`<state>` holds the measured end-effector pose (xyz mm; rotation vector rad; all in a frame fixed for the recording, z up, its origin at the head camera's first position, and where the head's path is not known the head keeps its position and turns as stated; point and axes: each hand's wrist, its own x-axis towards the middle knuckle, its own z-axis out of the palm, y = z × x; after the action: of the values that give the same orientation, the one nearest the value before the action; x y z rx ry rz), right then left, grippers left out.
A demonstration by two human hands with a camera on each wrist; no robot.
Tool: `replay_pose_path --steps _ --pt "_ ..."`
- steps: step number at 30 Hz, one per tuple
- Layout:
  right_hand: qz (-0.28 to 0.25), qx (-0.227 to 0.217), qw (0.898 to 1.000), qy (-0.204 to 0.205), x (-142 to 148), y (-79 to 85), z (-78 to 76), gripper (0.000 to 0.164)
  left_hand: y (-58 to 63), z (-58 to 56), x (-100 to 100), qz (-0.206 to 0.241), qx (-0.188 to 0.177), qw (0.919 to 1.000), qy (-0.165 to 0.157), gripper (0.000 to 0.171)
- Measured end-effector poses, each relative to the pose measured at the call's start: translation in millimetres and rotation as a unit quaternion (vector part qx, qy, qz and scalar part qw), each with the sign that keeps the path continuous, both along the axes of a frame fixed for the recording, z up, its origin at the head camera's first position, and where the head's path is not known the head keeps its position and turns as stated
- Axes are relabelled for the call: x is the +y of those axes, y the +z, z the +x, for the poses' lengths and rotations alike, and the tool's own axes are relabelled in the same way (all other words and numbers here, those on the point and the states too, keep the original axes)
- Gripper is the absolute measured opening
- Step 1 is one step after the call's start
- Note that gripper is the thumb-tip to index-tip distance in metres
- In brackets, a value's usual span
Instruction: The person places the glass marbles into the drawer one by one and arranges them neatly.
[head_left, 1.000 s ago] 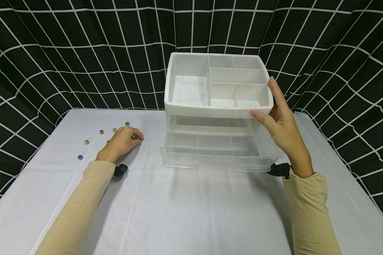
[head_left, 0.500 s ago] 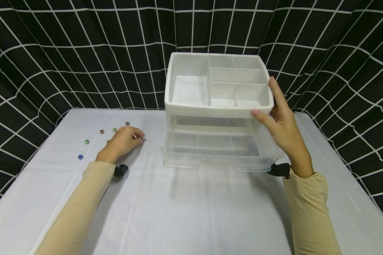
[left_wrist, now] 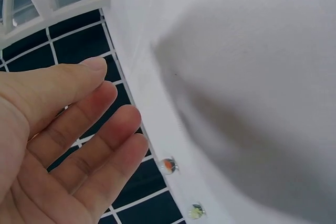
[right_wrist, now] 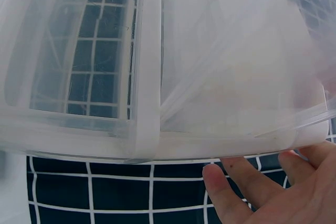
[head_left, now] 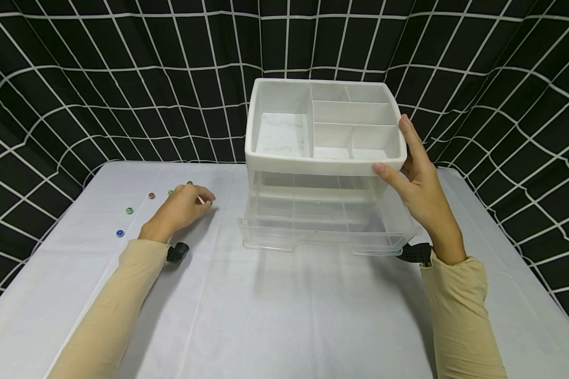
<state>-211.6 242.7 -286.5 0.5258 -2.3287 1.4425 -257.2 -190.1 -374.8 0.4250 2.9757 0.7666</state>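
Left hand [head_left: 182, 205] pinches a marble [head_left: 210, 202]; right hand [head_left: 419, 189] grips the white organizer [head_left: 322, 165].
Pinched marble left of the organizer, thumb and forefinger together on it, colour indistinct. Right thumb on organizer's front, forefinger apart along its right side. A blue marble [head_left: 120, 233], green marble [head_left: 129, 210] and brown marble [head_left: 151, 195] lie farther left.

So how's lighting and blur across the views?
Head: soft shadows on the white cloth beside the left hand and below the clear drawer; left wrist: broad, soft-edged shadow across the cloth; right wrist: clear plastic looks hazy, washed out.
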Motion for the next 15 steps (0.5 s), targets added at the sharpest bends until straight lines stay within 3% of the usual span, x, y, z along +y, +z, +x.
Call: replay_pose_path --steps 15 --pt "0.003 -0.002 1.000 0.000 0.5 -0.7 -0.6 0.081 17.5 6.1 6.5 0.009 0.021 0.9997 -0.007 0.024"
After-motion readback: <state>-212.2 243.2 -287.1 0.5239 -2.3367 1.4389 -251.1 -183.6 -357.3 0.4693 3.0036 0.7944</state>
